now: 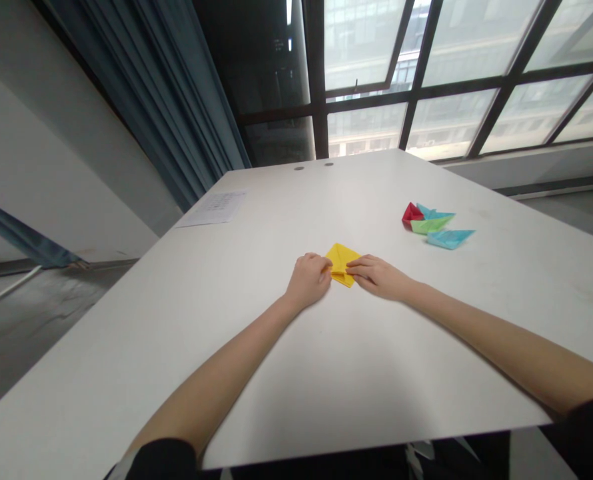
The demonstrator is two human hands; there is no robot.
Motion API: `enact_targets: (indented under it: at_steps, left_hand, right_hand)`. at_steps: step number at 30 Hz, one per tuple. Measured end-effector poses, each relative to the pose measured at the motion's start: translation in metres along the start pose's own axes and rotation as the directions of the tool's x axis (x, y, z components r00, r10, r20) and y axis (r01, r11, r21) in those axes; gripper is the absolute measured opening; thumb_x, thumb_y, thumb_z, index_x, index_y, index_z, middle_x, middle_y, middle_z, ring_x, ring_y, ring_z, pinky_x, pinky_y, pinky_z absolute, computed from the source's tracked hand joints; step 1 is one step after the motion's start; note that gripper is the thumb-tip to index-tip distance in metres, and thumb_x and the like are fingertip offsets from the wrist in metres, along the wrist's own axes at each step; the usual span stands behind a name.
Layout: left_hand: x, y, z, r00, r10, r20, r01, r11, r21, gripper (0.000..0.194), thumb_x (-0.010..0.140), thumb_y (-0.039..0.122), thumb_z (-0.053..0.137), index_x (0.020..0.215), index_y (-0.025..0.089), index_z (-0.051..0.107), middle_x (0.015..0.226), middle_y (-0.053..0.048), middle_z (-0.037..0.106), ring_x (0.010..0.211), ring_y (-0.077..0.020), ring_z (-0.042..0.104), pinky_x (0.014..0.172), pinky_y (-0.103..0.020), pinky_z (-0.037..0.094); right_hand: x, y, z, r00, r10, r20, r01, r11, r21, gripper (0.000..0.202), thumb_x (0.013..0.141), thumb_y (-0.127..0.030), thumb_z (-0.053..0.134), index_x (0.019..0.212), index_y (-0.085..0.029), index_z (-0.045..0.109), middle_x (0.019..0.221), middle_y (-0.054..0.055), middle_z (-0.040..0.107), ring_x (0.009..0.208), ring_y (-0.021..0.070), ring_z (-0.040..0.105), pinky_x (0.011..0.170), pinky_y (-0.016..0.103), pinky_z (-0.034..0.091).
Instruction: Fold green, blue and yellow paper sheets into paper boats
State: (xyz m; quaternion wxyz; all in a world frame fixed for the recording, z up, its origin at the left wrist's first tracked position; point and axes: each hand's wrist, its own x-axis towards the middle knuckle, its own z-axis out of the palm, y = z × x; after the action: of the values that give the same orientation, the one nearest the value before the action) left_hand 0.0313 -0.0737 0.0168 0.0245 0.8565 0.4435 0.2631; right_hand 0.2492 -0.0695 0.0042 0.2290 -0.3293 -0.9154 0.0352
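Observation:
A folded piece of yellow paper (pixel 342 257) lies on the white table (pixel 286 373), between my two hands. My left hand (pixel 310 279) grips its left edge, fingers closed on the paper. On the other side, my right hand (pixel 376 275) pinches the paper's right part with fingertips pressed together. Folds show across the middle of the paper, and its lower corner points toward me. My fingertips cover parts of both side edges.
To the right sit folded paper shapes: a red one (pixel 411 216), a green one (pixel 430 225) and blue ones, the nearest (pixel 450 239) lying apart. A printed sheet (pixel 214 209) lies at the back left. Windows and a blue curtain (pixel 161 87) stand beyond the table.

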Motion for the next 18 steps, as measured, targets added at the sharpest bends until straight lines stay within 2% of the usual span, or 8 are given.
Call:
enact_targets:
  at_steps: [6, 12, 18]
  left_hand:
    - [-0.0013, -0.0022, 0.0056, 0.983, 0.143, 0.116, -0.149, 0.988, 0.043, 0.022, 0.075, 0.013, 0.043, 0.088, 0.018, 0.06, 0.09, -0.006, 0.061, 0.089, -0.0185, 0.053, 0.082, -0.035, 0.041]
    - [-0.0017, -0.0036, 0.0074, 0.979, 0.163, 0.121, -0.164, 0.986, 0.001, 0.023, 0.073, 0.01, 0.043, 0.088, 0.017, 0.059, 0.096, -0.006, 0.062, 0.093, -0.0189, 0.053, 0.083, -0.033, 0.043]
    - [-0.0003, -0.0019, 0.0058, 0.969, 0.177, 0.173, -0.176, 0.984, -0.019, 0.025, 0.072, 0.007, 0.041, 0.09, 0.017, 0.056, 0.107, -0.007, 0.06, 0.099, -0.0186, 0.051, 0.089, -0.034, 0.041]
  right_hand:
    - [0.0006, -0.0008, 0.0001, 1.0, 0.004, -0.003, -0.004, 1.0, 0.013, 0.03, 0.085, -0.022, 0.04, 0.105, -0.018, 0.061, 0.108, 0.009, 0.062, 0.099, 0.0204, 0.054, 0.089, 0.038, 0.042]
    - [0.0016, -0.0016, -0.0013, 1.0, 0.023, 0.008, -0.023, 1.0, 0.021, 0.033, 0.083, -0.019, 0.042, 0.112, -0.014, 0.055, 0.102, 0.011, 0.063, 0.095, 0.0207, 0.055, 0.086, 0.038, 0.043]
    - [-0.0008, 0.003, 0.0022, 1.0, -0.03, 0.004, 0.03, 0.999, -0.024, 0.03, 0.084, -0.02, 0.041, 0.107, -0.02, 0.06, 0.107, 0.009, 0.061, 0.1, 0.0206, 0.053, 0.088, 0.039, 0.042]
